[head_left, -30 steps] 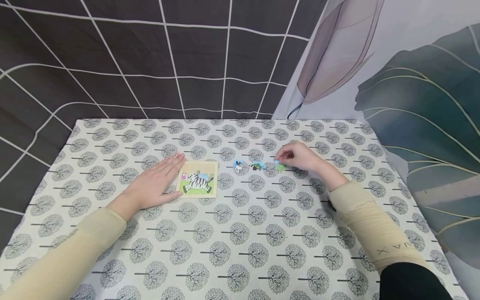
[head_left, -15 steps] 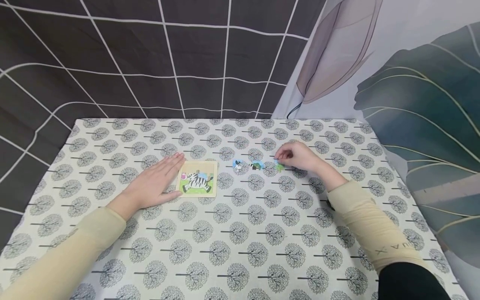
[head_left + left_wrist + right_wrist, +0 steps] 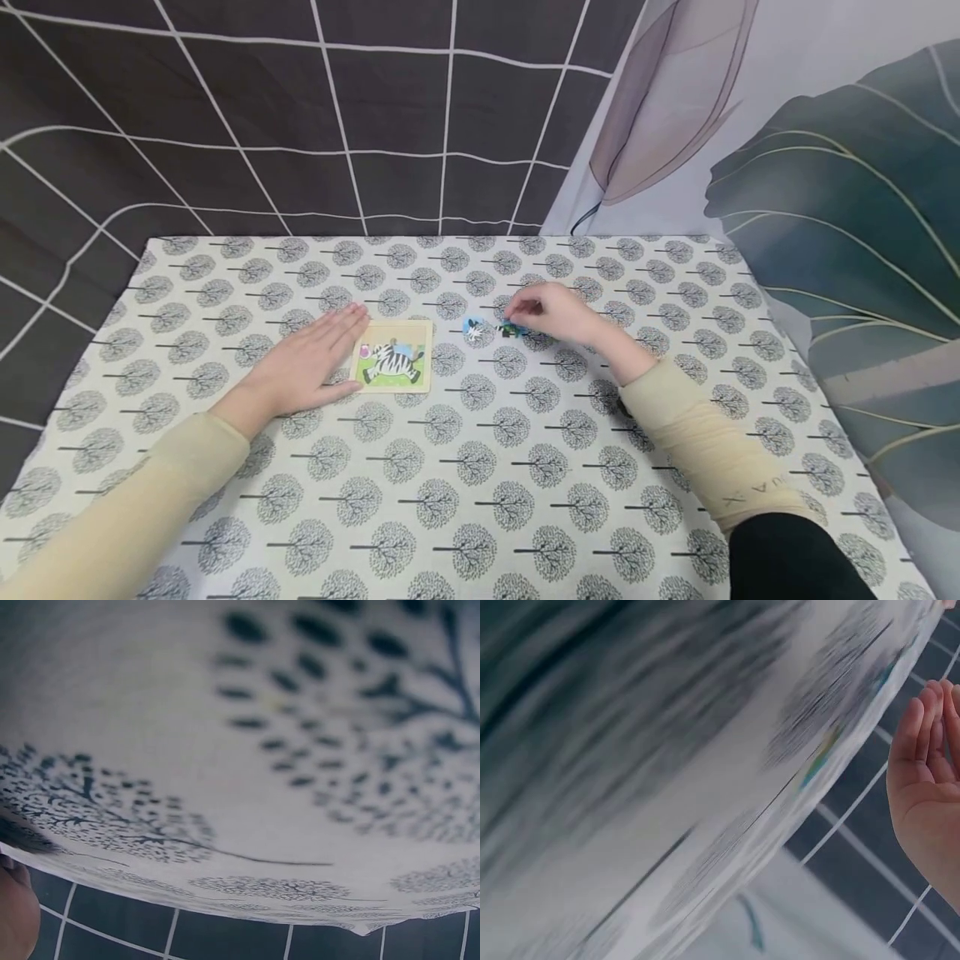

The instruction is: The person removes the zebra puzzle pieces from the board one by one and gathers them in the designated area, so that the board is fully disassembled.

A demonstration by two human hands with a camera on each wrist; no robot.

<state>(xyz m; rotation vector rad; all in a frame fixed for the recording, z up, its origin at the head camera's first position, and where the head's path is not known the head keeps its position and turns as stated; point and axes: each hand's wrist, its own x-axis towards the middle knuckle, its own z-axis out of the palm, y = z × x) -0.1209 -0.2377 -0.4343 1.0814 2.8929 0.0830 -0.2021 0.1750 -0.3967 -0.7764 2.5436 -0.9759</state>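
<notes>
A small framed zebra picture [image 3: 392, 358] lies on the patterned cloth. My left hand [image 3: 303, 362] is flat at its left side, fingers straight and the fingertips at the frame's edge. To the right lie a blue piece with a zebra head [image 3: 473, 330] and a blue-green piece [image 3: 511, 331]. My right hand [image 3: 555, 312] is over the latter with bent fingers, their tips at its upper edge; a firm grip on it cannot be made out. The right wrist view shows that hand [image 3: 930, 765] beyond a blurred green-blue piece [image 3: 821, 757] on the cloth.
The cloth with tree prints [image 3: 472, 500] covers the table. Behind its far edge hangs a dark curtain with white grid lines [image 3: 300, 100]; a leaf-patterned curtain [image 3: 847, 208] hangs at the right. The left wrist view shows mostly cloth [image 3: 150, 690].
My right hand has moved left, from the rightmost piece to the middle one. The rightmost piece no longer shows in the head view. My left hand has stayed by the frame.
</notes>
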